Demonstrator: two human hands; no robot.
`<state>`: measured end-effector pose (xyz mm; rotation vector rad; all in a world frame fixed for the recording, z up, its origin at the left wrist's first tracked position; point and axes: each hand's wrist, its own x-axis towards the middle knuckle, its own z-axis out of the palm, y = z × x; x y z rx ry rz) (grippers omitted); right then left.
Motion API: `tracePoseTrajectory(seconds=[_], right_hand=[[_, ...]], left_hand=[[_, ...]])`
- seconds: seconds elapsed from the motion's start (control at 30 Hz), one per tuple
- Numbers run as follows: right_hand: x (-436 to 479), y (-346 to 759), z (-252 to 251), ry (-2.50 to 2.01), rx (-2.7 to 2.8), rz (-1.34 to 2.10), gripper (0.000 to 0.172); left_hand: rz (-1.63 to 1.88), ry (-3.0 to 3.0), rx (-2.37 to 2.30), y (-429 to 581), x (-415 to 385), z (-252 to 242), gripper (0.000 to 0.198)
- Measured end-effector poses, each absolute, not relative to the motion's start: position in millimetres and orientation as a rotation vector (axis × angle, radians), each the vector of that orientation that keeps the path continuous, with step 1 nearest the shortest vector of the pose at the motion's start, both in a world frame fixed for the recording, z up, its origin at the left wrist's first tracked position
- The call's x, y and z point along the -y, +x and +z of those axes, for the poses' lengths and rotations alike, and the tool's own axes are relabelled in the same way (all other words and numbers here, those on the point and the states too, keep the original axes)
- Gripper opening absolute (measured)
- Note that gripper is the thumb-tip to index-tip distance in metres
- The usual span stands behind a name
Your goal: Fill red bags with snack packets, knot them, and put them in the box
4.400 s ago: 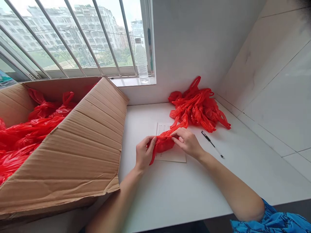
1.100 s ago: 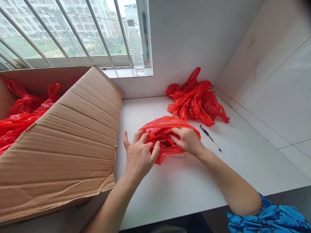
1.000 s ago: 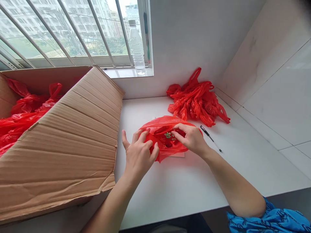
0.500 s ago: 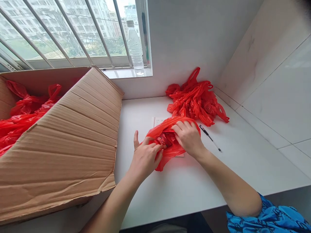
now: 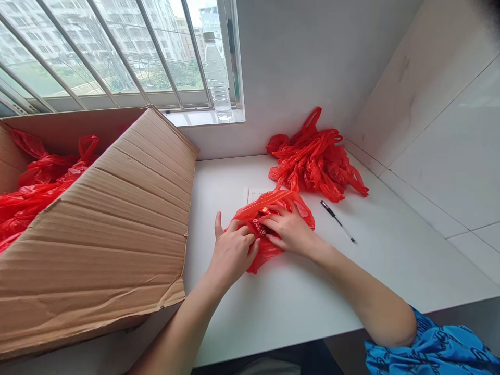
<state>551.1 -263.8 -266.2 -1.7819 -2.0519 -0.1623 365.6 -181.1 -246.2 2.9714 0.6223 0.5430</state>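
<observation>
A red plastic bag (image 5: 265, 255) lies opened on the white table in front of me. Inside its mouth shows a dark red packet with a pale flower-like pattern (image 5: 259, 228); folds of plastic and my fingers cover part of it. My left hand (image 5: 234, 247) grips the bag's near left edge with bent fingers, its thumb sticking up. From the right, my right hand (image 5: 291, 229) reaches into the bag mouth, its fingers and thumb on either side of the packet. A printed paper (image 5: 254, 194) lies partly under the bag.
A large cardboard box (image 5: 128, 219) holding red plastic bags (image 5: 50, 172) stands at the left. More crumpled red bags (image 5: 312, 156) lie against the back wall. A black pen (image 5: 338, 221) rests right of my hands. A water bottle (image 5: 217, 78) stands on the windowsill.
My right hand has let go of the bag's far right edge and moved left and down onto the packet inside. The bag's right side has sunk inward. My left hand has barely moved.
</observation>
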Motion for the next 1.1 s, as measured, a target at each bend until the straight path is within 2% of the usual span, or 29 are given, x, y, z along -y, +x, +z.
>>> tracePoseTrajectory(seconds=[0.07,0.13,0.23,0.37,0.5,0.77,0.83,0.93,1.0,1.1], right_hand=[[264.3,553.7,-261.3,-1.782,1.931,-0.134,0.023],[267.2,556.4,-253.5,-1.751,1.746,0.000,0.024],[272.8,558.3,-242.1,-1.642,1.467,0.302,0.030],[273.9,555.7,-238.1,-1.443,1.276,0.666,0.034],[270.2,552.9,-242.1,-1.336,1.200,0.883,0.036],[274.3,553.1,-237.4,-1.251,1.198,0.858,0.020],[276.2,552.2,-235.6,-1.273,1.243,0.836,0.022],[277.8,548.4,-235.2,-1.323,1.351,0.755,0.036],[277.8,545.6,-236.2,-1.342,1.361,0.718,0.040],[277.0,545.0,-237.5,-1.353,1.266,0.701,0.036]], left_hand=[[0.570,2.942,-0.702,366.2,180.0,-245.6,0.024],[0.623,2.855,-0.797,367.5,179.3,-243.4,0.016],[0.689,2.693,-0.881,370.0,179.3,-239.5,0.028],[0.653,2.602,-0.851,371.8,179.1,-240.2,0.023],[0.696,2.524,-0.788,372.0,177.8,-244.2,0.030],[0.746,2.526,-0.764,371.4,179.6,-242.5,0.019],[0.797,2.513,-0.782,371.2,180.5,-240.8,0.024],[0.856,2.535,-0.723,370.7,180.8,-239.9,0.031],[0.887,2.531,-0.677,370.2,179.9,-240.8,0.025],[0.971,2.441,-0.677,369.5,177.5,-243.3,0.008]])
